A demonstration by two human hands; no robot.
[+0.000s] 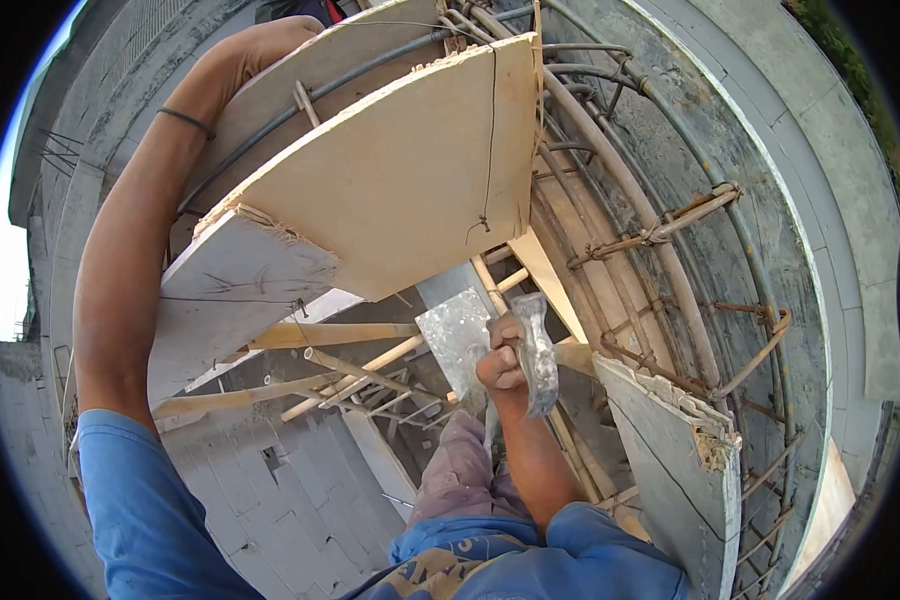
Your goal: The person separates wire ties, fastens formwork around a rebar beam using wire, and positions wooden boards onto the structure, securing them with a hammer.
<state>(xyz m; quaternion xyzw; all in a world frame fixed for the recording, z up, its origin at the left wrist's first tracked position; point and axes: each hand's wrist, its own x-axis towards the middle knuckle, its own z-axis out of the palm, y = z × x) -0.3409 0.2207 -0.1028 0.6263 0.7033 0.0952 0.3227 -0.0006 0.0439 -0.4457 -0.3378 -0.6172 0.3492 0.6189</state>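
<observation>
My right hand (505, 357) is closed in a fist around a worn grey metal tool (539, 355), whose long scuffed head with rounded ends sits beside the knuckles. My left arm reaches up along the left side, and my left hand (275, 42) bends over the upper edge of a curved board (345, 45); its fingertips are mostly hidden there. Between my hands stands a pale plywood panel (400, 170) with a splintered edge and a wire (490, 130) hanging down its face. Below it, a grey board (240, 285) with a broken corner meets the panel.
Tied, curved steel bars (660, 230) run along the right inside a curved form. A chipped upright board (670, 450) stands at lower right. Under me are a spattered grey plate (460, 335), crossing wooden poles (360, 375) and grey block paving (260, 490) far below.
</observation>
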